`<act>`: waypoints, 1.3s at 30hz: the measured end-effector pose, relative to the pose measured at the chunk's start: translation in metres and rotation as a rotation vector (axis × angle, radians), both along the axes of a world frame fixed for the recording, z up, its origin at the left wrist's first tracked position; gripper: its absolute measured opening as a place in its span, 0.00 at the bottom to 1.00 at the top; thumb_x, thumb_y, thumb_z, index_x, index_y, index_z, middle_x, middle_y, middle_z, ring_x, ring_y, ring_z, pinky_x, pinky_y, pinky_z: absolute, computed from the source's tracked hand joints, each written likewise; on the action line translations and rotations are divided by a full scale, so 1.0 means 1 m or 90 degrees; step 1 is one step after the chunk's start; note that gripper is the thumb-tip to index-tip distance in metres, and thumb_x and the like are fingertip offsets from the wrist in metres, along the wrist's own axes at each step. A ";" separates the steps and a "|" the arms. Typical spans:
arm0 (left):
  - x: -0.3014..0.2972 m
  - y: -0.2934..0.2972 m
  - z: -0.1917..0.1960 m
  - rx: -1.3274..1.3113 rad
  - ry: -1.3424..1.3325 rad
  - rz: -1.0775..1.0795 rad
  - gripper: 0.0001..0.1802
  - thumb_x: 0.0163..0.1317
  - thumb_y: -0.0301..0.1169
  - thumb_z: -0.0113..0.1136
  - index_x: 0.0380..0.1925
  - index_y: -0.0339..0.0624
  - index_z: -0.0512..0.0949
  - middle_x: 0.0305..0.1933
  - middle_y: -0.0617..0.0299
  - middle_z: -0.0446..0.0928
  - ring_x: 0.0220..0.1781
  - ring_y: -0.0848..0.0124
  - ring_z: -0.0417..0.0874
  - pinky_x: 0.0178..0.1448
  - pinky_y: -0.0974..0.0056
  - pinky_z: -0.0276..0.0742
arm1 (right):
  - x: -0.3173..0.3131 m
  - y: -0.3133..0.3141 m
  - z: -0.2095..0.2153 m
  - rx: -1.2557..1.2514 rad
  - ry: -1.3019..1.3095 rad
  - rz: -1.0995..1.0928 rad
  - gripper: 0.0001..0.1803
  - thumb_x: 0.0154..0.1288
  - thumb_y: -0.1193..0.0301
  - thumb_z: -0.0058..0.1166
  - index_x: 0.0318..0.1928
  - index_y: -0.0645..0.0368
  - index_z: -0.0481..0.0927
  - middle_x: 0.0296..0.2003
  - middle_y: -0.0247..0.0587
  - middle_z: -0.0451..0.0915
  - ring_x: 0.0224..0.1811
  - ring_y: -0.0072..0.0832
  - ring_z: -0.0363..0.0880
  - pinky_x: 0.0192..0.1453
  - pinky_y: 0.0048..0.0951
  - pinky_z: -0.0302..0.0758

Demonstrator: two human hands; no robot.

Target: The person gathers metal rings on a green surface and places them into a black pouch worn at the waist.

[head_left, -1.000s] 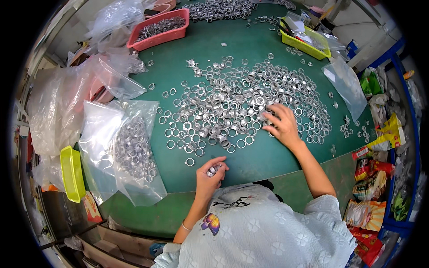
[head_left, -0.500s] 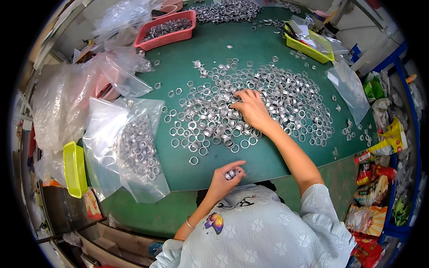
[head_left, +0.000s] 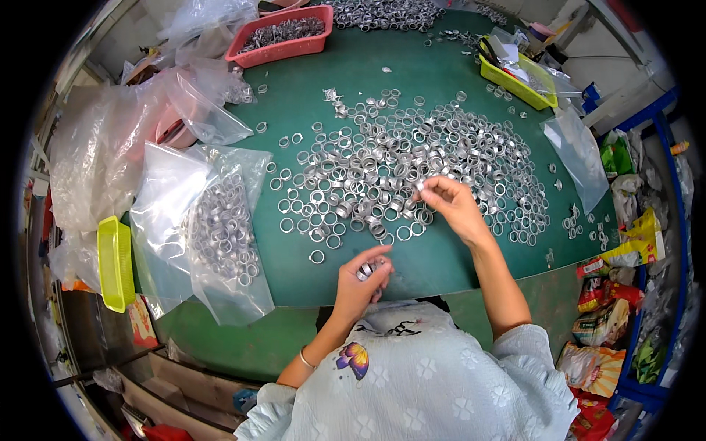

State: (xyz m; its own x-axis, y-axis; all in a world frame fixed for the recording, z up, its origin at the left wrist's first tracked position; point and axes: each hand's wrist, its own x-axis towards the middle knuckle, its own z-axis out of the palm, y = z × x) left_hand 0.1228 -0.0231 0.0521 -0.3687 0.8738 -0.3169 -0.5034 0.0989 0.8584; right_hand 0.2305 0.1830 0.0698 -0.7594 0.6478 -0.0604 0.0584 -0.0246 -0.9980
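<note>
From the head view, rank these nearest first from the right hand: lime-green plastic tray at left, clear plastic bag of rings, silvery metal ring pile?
1. Silvery metal ring pile, at the right hand.
2. Clear plastic bag of rings, left of the pile.
3. Lime-green plastic tray, far left.

Two hands are in view: one left hand point(head_left: 364, 278) holding several rings point(head_left: 365, 271), too hidden to count, and one right hand point(head_left: 452, 207). The table point(head_left: 434, 264) bears two big heaps of rings, one mid-table point(head_left: 441, 158), one at the far edge point(head_left: 382, 13), both too many to count. One pink tray point(head_left: 287, 50) stands toward the far left corner, two yellow baskets point(head_left: 511, 83) by the far right corner and the left edge, one ring-filled bag point(head_left: 229, 310) at the near left corner.
</note>
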 end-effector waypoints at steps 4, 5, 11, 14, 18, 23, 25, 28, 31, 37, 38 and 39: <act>-0.001 0.013 0.013 0.043 -0.019 0.073 0.21 0.59 0.23 0.56 0.54 0.35 0.71 0.35 0.60 0.75 0.24 0.79 0.70 0.17 0.77 0.63 | 0.007 -0.030 0.011 -0.117 0.005 0.110 0.08 0.65 0.74 0.52 0.42 0.65 0.78 0.37 0.37 0.81 0.42 0.21 0.79 0.49 0.23 0.73; -0.002 0.015 0.016 0.054 -0.014 0.086 0.21 0.59 0.23 0.56 0.55 0.34 0.71 0.35 0.59 0.74 0.24 0.79 0.70 0.17 0.77 0.62 | 0.008 -0.037 0.012 -0.147 0.025 0.123 0.08 0.65 0.74 0.52 0.42 0.65 0.78 0.36 0.37 0.81 0.41 0.20 0.79 0.48 0.22 0.73; 0.000 0.012 0.024 0.070 0.019 0.055 0.25 0.54 0.17 0.60 0.54 0.36 0.71 0.37 0.61 0.76 0.24 0.82 0.72 0.18 0.77 0.65 | 0.005 -0.062 0.012 -0.143 0.046 0.129 0.06 0.63 0.75 0.54 0.34 0.66 0.80 0.27 0.34 0.80 0.33 0.18 0.77 0.41 0.22 0.72; 0.002 0.010 0.023 0.068 0.038 0.062 0.24 0.55 0.18 0.61 0.54 0.37 0.72 0.38 0.60 0.78 0.23 0.84 0.72 0.17 0.79 0.64 | 0.001 -0.068 0.011 -0.095 0.068 0.115 0.04 0.61 0.77 0.55 0.32 0.67 0.80 0.26 0.34 0.79 0.30 0.18 0.75 0.39 0.21 0.71; 0.000 0.009 0.026 0.095 -0.005 0.078 0.25 0.55 0.17 0.60 0.54 0.37 0.71 0.39 0.60 0.77 0.24 0.84 0.72 0.18 0.78 0.64 | 0.000 -0.072 0.015 -0.090 0.079 0.099 0.04 0.60 0.78 0.55 0.33 0.67 0.80 0.28 0.35 0.78 0.31 0.19 0.75 0.38 0.22 0.71; -0.004 0.011 0.026 0.114 -0.103 0.057 0.21 0.57 0.19 0.58 0.52 0.38 0.72 0.40 0.59 0.75 0.26 0.80 0.73 0.18 0.78 0.63 | -0.002 -0.072 0.028 0.267 0.063 0.099 0.03 0.56 0.82 0.56 0.33 0.66 0.79 0.29 0.39 0.77 0.33 0.26 0.75 0.39 0.24 0.70; -0.008 0.008 0.023 0.079 -0.105 0.036 0.16 0.60 0.24 0.57 0.50 0.40 0.72 0.39 0.60 0.74 0.26 0.79 0.72 0.17 0.78 0.61 | -0.006 -0.075 0.033 0.405 0.040 0.109 0.04 0.55 0.82 0.56 0.33 0.66 0.79 0.30 0.40 0.77 0.33 0.28 0.75 0.39 0.25 0.70; -0.019 -0.001 -0.002 0.174 -0.643 0.051 0.12 0.64 0.32 0.53 0.46 0.44 0.71 0.36 0.61 0.71 0.25 0.77 0.69 0.16 0.78 0.58 | -0.010 -0.085 0.035 0.407 0.017 0.012 0.05 0.55 0.83 0.55 0.33 0.65 0.79 0.30 0.40 0.78 0.33 0.28 0.75 0.40 0.25 0.70; -0.025 -0.017 -0.004 0.114 -0.641 0.121 0.10 0.63 0.35 0.53 0.43 0.46 0.71 0.35 0.60 0.69 0.23 0.75 0.64 0.15 0.77 0.56 | -0.008 -0.084 0.027 0.344 -0.012 -0.042 0.05 0.55 0.83 0.55 0.34 0.65 0.79 0.32 0.40 0.78 0.34 0.28 0.75 0.40 0.24 0.70; -0.019 -0.094 0.002 0.074 -0.168 0.622 0.12 0.67 0.38 0.49 0.44 0.43 0.70 0.32 0.62 0.72 0.23 0.76 0.71 0.16 0.75 0.61 | -0.006 -0.095 0.004 0.318 -0.082 0.095 0.06 0.56 0.81 0.55 0.35 0.66 0.79 0.33 0.42 0.77 0.35 0.31 0.76 0.42 0.25 0.71; -0.024 -0.105 0.002 0.100 -0.189 0.736 0.13 0.68 0.39 0.48 0.45 0.42 0.70 0.33 0.62 0.72 0.22 0.76 0.71 0.16 0.75 0.63 | -0.007 -0.097 0.005 0.320 -0.100 0.113 0.06 0.56 0.81 0.55 0.36 0.66 0.79 0.34 0.44 0.77 0.36 0.33 0.76 0.43 0.26 0.71; -0.035 -0.117 0.000 0.115 -0.152 0.800 0.14 0.68 0.39 0.48 0.46 0.42 0.70 0.33 0.61 0.72 0.23 0.77 0.71 0.16 0.75 0.64 | -0.010 -0.098 0.004 0.319 -0.098 0.131 0.06 0.55 0.81 0.56 0.36 0.66 0.79 0.34 0.44 0.78 0.37 0.34 0.76 0.43 0.27 0.71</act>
State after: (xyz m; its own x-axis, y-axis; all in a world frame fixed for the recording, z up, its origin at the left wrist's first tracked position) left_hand 0.0877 -0.1404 0.0526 -0.9152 0.0084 -0.4029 -0.3081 -0.6588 0.6863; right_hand 0.2205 0.0846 0.0734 -0.8796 0.4657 0.0968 0.1574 0.4770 -0.8647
